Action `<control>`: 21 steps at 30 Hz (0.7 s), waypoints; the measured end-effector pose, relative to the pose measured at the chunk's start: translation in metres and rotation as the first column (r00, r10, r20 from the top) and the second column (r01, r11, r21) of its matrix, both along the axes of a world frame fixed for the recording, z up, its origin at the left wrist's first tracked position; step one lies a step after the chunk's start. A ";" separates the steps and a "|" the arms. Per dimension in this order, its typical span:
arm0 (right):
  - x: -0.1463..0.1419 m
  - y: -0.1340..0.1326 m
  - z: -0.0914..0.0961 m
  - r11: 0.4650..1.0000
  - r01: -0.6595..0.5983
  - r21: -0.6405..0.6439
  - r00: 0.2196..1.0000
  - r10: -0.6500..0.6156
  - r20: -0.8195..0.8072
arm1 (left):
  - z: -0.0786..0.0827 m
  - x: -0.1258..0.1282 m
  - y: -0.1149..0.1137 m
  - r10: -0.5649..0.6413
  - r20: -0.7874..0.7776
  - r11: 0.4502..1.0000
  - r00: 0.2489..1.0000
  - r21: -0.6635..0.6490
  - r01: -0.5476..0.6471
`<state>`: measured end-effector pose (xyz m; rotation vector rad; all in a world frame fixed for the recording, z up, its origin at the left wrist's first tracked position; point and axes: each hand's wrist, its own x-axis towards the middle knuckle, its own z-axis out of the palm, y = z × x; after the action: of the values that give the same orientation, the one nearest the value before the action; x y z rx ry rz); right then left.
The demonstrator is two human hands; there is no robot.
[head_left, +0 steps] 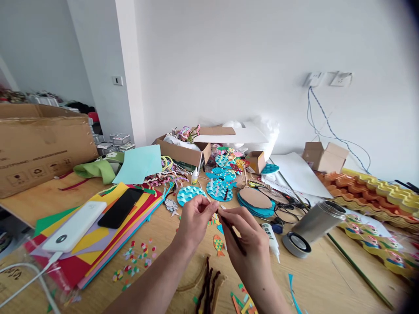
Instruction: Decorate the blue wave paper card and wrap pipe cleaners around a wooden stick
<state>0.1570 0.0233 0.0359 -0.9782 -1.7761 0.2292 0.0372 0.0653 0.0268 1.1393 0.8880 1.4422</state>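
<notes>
Over the middle of the wooden table [327,283], my left hand [193,222] and my right hand [248,244] meet in front of me. The right hand pinches a thin dark brown pipe cleaner [234,233] that runs down along its palm. Fingertips of the left hand close on the same stick's upper end. Below the hands lie an orange paper fish [218,244] and several dark brown pipe cleaners [207,285]. A white glue bottle [272,237] lies just right of my right hand.
Stacked coloured sheets [98,235] at left carry a white power bank [73,226] and a black phone [121,207]. Blue wave-pattern discs [219,190], cardboard boxes [185,152], a steel flask [319,220] lying on its side, and orange-yellow wavy paper [376,192] crowd the back and right.
</notes>
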 end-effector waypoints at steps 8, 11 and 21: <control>0.005 0.007 0.005 0.971 -0.068 -0.228 0.949 -0.007 -0.317 | 0.005 -0.009 0.002 -0.276 0.018 0.960 0.961 0.048 0.275; 0.005 0.008 0.006 0.948 -0.107 -0.300 0.933 -0.009 -0.359 | 0.004 -0.008 0.002 -0.239 0.026 0.971 0.971 0.028 0.238; -0.002 0.001 0.005 0.989 -0.020 -0.145 0.978 -0.011 -0.209 | -0.001 -0.001 -0.002 -0.053 -0.060 0.997 0.997 0.047 0.056</control>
<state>0.1553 0.0240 0.0414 -1.0147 -1.5851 0.4545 0.0366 0.0637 0.0262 1.2385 0.8606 1.3984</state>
